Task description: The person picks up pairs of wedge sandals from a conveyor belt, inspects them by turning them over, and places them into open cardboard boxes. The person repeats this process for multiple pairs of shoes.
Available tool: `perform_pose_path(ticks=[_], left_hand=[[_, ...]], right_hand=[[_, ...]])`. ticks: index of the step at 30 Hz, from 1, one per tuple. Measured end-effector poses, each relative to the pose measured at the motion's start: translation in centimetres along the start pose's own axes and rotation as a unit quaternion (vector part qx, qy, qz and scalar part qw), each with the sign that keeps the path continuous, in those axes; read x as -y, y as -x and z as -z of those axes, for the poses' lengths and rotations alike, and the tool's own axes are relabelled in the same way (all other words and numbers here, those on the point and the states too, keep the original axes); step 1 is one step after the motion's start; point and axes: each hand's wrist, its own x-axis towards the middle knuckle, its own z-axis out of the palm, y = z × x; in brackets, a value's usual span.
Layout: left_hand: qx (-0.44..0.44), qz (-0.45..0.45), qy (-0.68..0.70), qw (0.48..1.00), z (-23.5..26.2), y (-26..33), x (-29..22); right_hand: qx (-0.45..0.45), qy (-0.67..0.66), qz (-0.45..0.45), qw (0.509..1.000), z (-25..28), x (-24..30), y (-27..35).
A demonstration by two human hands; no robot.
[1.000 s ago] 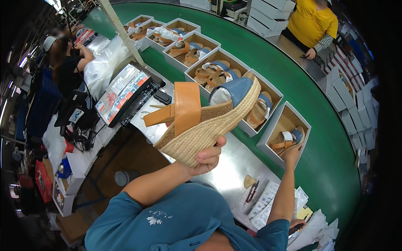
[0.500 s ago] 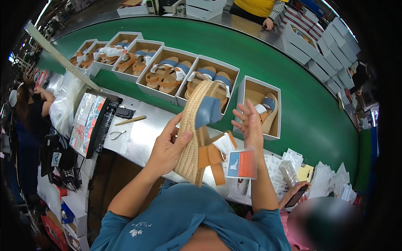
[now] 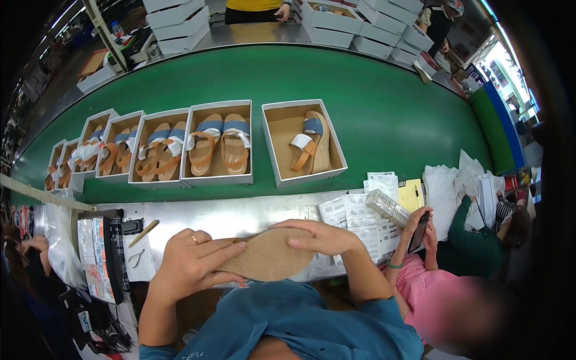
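Observation:
A wedge sandal point(image 3: 271, 259) is held low in front of my chest, its tan patterned sole facing up toward me. My left hand point(image 3: 193, 259) grips it at the narrower end, fingers lying across the sole. At the broad end, my right hand point(image 3: 324, 239) is closed round the edge, thumb on the sole. The straps and hanging tag are hidden beneath. Beyond my hands, an open white shoebox point(image 3: 275, 171) on the green belt contains a single sandal point(image 3: 318, 141) with a blue band, an orange-brown strap and white wrapping, lying on its side.
Several open shoeboxes point(image 3: 217, 180) with sandal pairs line the green belt point(image 3: 384, 120) at left. On the metal bench lie a wooden stick point(image 3: 144, 233), small pliers point(image 3: 137, 258) and label sheets point(image 3: 363, 225). A person in pink point(image 3: 414, 276) holds a phone point(image 3: 419, 233) close at right.
The sandal has turned from its side to sole up and come down nearer my chest. My right hand, previously open beside it, now grips it. The view has swung right.

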Motion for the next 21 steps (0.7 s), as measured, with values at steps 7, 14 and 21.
perform_pose_path(ticks=[7, 14, 21], left_hand=[[-0.321, -0.013, -0.063, 0.945, -1.5, -4.7, 1.2], [-0.126, 0.282, 0.328, 0.892, -16.7, 0.3, 5.5], [-0.009, 0.437, 0.450, 0.779, -24.1, 8.6, 4.6]], right_hand=[[-0.190, -0.346, 0.139, 0.908, 0.4, -4.2, 1.1], [-0.552, -0.137, 0.190, 0.800, 5.6, -5.2, -10.2], [-0.460, 0.411, -0.152, 0.772, 10.3, -10.8, -14.1]])
